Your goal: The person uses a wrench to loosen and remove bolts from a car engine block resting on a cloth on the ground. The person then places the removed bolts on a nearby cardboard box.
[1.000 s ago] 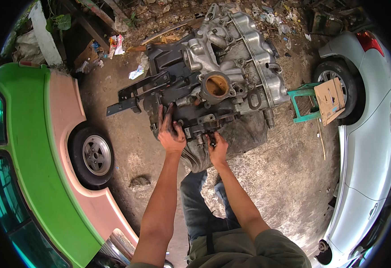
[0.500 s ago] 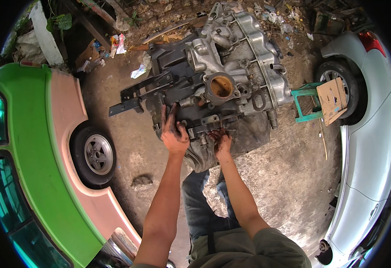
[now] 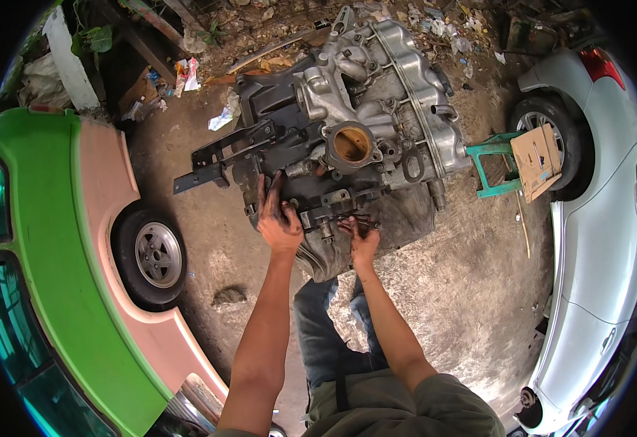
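Note:
A greasy car engine stands before me, with a silver cast-metal intake on top and a round throttle opening at its middle. My left hand lies on the near left side of the dark block, fingers stretched forward and blackened with grease. At the near edge, right of a small bolt-like fitting, my right hand is closed, fingertips pinched on a thin metal rod-like tool. Its exact kind is hard to make out, as the fingers hide most of it.
A green and pink car is parked on the left, a silver car on the right. Beside the silver car stands a green stool with a cardboard sheet on it. Litter and dry leaves lie beyond the engine on the concrete floor.
My right hand has turned a little, and the thin tool's bright end that stuck out to the right no longer shows the same way. My left hand stays on the block.

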`<control>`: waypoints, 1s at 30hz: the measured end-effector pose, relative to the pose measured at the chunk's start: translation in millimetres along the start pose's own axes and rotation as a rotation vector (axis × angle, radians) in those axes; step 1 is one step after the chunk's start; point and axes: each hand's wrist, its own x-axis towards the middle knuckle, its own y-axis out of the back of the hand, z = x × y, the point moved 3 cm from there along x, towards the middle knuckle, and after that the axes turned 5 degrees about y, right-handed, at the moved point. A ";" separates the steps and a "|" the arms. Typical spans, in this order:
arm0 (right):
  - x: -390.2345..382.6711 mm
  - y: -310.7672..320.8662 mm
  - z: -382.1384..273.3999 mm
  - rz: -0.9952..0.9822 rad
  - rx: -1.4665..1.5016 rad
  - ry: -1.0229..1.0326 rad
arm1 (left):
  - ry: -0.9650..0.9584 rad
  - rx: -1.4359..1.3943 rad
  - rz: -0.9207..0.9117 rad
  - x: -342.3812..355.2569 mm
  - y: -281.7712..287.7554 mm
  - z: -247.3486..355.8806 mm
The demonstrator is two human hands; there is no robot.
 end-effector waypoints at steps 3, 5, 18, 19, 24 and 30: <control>-3.5 -10.2 -7.6 0.006 -0.340 0.059 | -0.013 -0.008 0.007 0.4 0.3 -0.4; -5.9 -16.8 -16.7 -0.016 -0.504 0.109 | 0.000 -0.013 0.006 -0.3 -0.2 -0.3; -11.9 -18.9 -32.1 -0.252 -0.914 0.327 | 0.074 -0.052 -0.027 -2.0 -1.8 -3.4; -11.8 -17.3 -30.1 -0.272 -0.954 0.310 | 0.078 -0.058 -0.028 -2.4 -1.9 -3.6; -13.2 -15.8 -28.9 -0.378 -1.022 0.209 | 0.030 -0.024 0.001 -1.2 -0.1 -2.1; -12.2 -19.6 -35.8 -0.466 -1.070 0.314 | 0.030 -0.032 0.004 -1.4 0.3 -0.6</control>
